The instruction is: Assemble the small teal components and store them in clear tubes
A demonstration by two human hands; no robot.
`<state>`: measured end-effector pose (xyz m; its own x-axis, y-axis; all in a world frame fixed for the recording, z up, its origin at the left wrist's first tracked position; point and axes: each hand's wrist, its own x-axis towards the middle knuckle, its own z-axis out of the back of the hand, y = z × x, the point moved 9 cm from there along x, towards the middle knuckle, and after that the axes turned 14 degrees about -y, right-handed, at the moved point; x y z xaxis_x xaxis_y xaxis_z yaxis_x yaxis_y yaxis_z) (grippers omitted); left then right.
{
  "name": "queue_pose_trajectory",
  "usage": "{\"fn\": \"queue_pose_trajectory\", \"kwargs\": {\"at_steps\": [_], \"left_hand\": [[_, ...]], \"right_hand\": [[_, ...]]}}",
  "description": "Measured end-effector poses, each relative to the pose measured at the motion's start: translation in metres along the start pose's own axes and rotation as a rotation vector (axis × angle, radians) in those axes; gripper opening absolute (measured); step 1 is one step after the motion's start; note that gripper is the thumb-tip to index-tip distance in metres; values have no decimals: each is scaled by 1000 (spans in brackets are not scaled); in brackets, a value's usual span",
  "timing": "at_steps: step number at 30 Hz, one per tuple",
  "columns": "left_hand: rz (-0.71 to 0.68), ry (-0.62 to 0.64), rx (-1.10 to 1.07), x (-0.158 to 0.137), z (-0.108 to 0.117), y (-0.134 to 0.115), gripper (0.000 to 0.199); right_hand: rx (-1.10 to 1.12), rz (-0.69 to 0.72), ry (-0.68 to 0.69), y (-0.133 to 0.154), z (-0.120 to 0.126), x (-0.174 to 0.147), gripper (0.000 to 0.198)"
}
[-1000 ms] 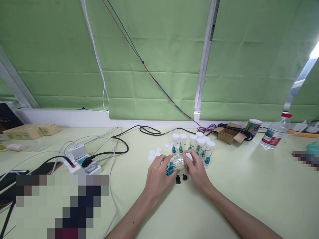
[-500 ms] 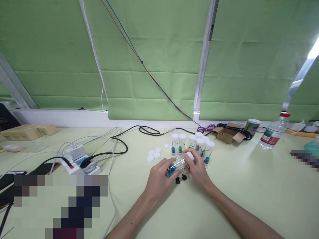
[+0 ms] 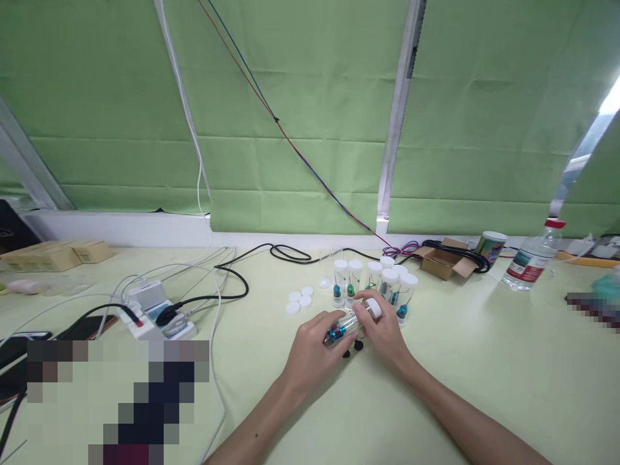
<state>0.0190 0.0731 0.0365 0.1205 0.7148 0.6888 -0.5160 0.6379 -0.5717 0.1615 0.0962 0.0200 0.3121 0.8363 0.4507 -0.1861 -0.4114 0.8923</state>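
A clear jar with a white lid lies tilted between my two hands, and something blue and dark shows inside its lower end. My left hand is closed round that lower end. At the upper end, my right hand grips the jar by its lid. Behind my hands stand several similar lidded jars with blue or green pieces in them. Small black pieces lie on the table just beneath the held jar. Several loose white lids rest to the left of the standing jars.
A power strip with plugs and tangled cables occupies the left side. An open cardboard box, a can and a water bottle stand at the back right. Yellowish boxes lie far left.
The jar has turned slightly in my hands, and its white lid has shifted a little to the right. My right hand's fingers have moved along the lid end.
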Motion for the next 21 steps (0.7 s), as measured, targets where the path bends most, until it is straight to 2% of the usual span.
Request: {"fn": "queue_pose_trajectory", "kwargs": {"at_steps": [21], "left_hand": [[28,43,15,-1,-3,1,32]], "right_hand": [[-99,128,-26,11,3,2,25]]}}
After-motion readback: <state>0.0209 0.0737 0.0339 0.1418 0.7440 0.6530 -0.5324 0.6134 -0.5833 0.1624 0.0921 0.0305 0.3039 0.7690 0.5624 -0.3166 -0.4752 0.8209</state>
